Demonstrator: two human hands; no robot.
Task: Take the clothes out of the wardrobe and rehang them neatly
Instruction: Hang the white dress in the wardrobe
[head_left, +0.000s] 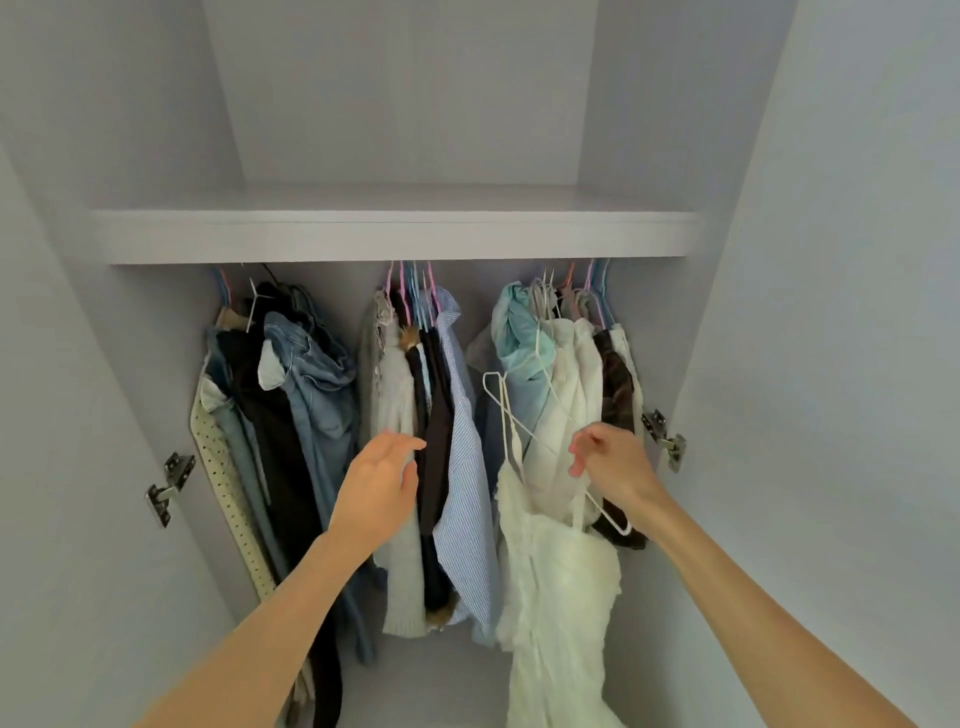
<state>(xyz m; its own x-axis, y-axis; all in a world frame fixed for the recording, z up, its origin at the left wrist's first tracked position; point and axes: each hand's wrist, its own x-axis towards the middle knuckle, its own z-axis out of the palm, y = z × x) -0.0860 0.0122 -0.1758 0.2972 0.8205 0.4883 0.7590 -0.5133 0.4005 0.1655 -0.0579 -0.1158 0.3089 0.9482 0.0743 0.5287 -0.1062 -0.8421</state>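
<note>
Three bunches of clothes hang under the wardrobe shelf. My right hand grips a white wire hanger carrying a cream strappy dress, held in front of the right bunch. My left hand reaches with straight fingers toward the middle bunch, its fingertips at a dark garment next to a blue striped shirt. Jeans and dark trousers make up the left bunch.
The wardrobe's side walls close in left and right, with metal door hinges on each. Coloured hanger hooks crowd the rail just beneath the shelf. Gaps separate the three bunches.
</note>
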